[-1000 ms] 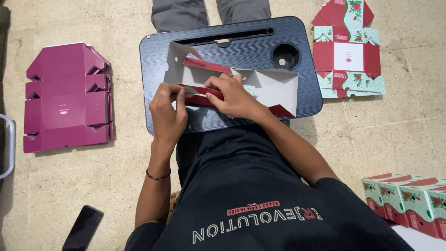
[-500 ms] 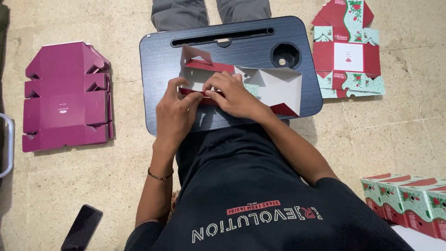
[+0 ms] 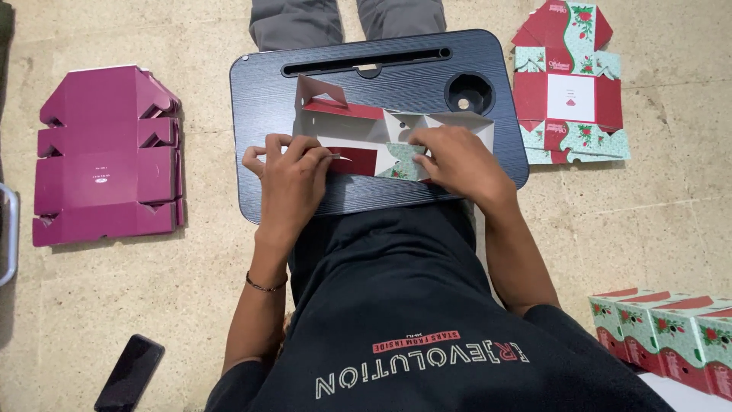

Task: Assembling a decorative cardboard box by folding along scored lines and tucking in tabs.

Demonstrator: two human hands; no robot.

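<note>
A partly folded cardboard box blank [image 3: 366, 133], white inside with red and mint flowered panels, lies on a dark lap desk [image 3: 267, 91]. My left hand [image 3: 293, 179] presses down on its near left flap. My right hand [image 3: 461, 164] pinches and flattens a mint flap at the box's near right side. One red wall of the blank stands up at the far left.
A stack of flat magenta box blanks [image 3: 103, 156] lies on the floor at left. Flat red and mint blanks [image 3: 568, 91] lie at upper right. Finished boxes [image 3: 671, 332] stand at lower right. A black phone [image 3: 130, 372] lies at lower left. Another person's legs [image 3: 343, 19] are beyond the desk.
Both hands have moved apart along the box's near edge. The blank has been pressed flatter and wider on the desk, its near flaps folded down.
</note>
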